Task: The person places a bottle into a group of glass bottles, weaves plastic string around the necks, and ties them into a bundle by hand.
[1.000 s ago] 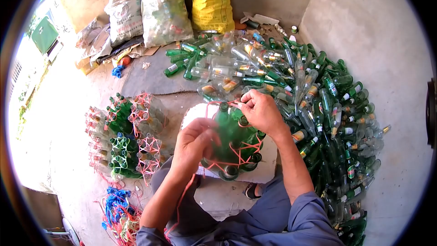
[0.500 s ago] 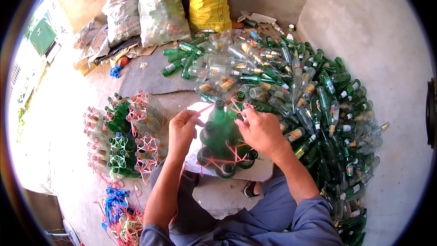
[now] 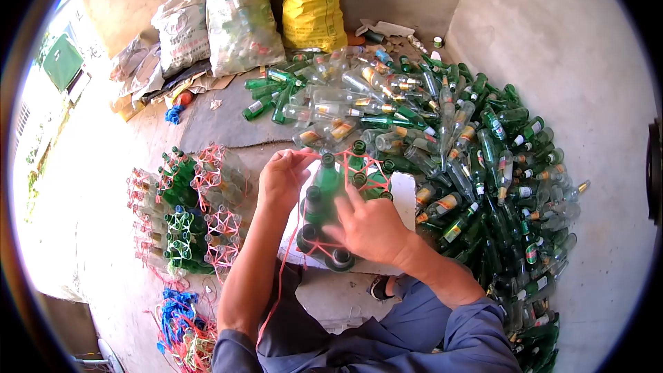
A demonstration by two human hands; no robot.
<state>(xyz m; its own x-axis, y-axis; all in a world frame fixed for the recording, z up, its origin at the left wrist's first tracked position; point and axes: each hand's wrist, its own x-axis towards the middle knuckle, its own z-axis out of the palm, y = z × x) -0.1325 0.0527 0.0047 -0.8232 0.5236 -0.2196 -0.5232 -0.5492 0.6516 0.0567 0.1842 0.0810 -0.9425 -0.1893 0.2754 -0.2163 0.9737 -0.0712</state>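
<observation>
pinching one red strand (image 3: 278,293): left grip (image 3: 282,178); cannot tell right grip (image 3: 375,230); three sacks (image 3: 245,24) behind.

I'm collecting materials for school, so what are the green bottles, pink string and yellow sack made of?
The green bottles look like smooth, glossy glass: they're see-through with bright glints. The pink string is probably plastic, thin and flat-looking, though I can't be sure. The yellow sack may be woven plastic: slightly shiny, with stiff creases.
</observation>
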